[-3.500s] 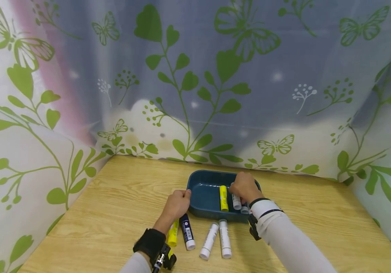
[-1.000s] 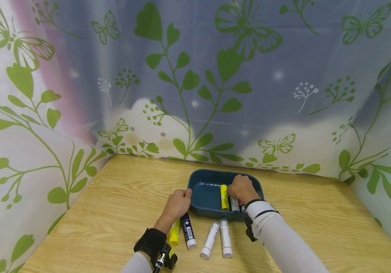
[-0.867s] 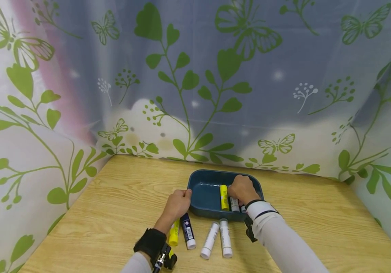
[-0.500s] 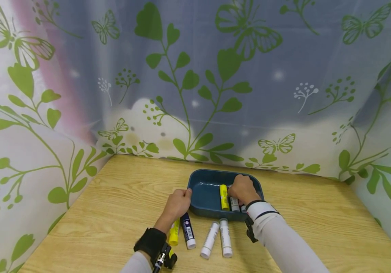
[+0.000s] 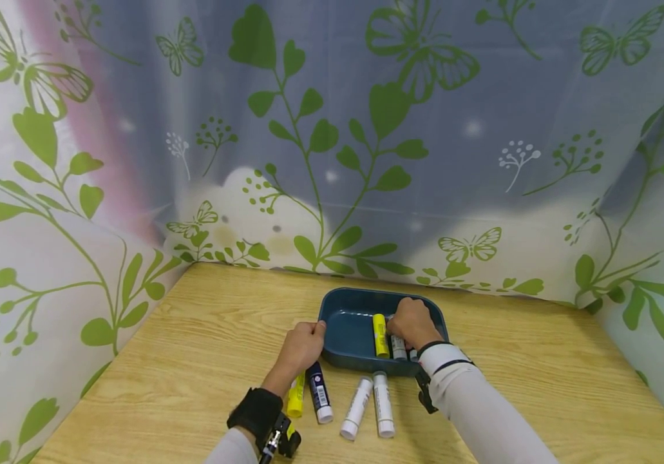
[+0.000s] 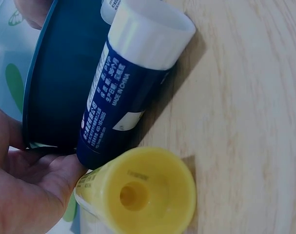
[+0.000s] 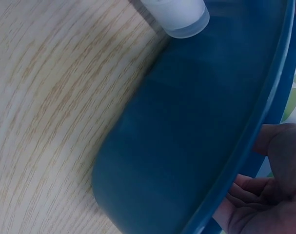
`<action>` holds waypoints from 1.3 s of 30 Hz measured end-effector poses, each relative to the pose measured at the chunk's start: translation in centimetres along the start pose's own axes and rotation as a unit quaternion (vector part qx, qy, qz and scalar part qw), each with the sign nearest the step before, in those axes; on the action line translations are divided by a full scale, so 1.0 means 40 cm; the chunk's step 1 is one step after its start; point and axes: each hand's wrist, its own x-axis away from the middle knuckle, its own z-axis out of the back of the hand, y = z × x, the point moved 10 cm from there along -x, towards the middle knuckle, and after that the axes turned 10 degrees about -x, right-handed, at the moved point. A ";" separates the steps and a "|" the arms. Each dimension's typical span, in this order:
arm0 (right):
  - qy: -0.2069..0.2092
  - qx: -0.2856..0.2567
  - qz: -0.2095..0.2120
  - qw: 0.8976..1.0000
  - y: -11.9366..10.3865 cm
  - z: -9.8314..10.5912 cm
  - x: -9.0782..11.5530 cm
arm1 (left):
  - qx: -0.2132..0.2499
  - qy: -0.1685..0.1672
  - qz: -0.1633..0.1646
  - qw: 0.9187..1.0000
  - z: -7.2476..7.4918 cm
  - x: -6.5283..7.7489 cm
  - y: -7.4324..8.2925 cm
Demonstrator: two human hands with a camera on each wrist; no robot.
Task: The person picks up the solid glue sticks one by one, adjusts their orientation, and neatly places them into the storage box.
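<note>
In the head view my left hand [image 5: 303,347] grips the left rim of a dark blue tray [image 5: 346,332], thumb over the edge. My right hand [image 5: 413,320] reaches into the tray's right side with fingers curled at a grey glue stick [image 5: 398,348]; its fingertips are hidden by the hand in the head view and by the tray wall in the right wrist view. A yellow glue stick [image 5: 380,336] lies just left of the grey one. Part of another pale glue stick [image 5: 413,355] shows under the right hand.
On the wooden table [image 5: 204,361] before the tray lie two white glue sticks, one [image 5: 357,408] slanted and one [image 5: 383,406] straighter. A navy glue stick [image 6: 121,92] and a yellow glue stick [image 6: 152,195] lie beside my left hand. A patterned curtain [image 5: 332,161] stands behind.
Since the earliest frame the grey glue stick has shifted slightly left, nearer the yellow one, and the tray slightly right. My right hand has barely moved over the last second; my left keeps its grip.
</note>
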 end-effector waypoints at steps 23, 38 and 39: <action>-0.008 0.015 -0.005 1.000 0.003 -0.005 -0.006 | 0.002 0.000 -0.002 1.000 0.001 0.001 0.001; -0.007 0.007 0.004 1.000 0.005 -0.006 -0.006 | 0.007 0.002 -0.007 1.000 0.001 0.004 0.005; -0.008 0.008 0.001 1.000 0.006 -0.006 -0.006 | 0.007 0.002 -0.007 1.000 0.000 0.004 0.004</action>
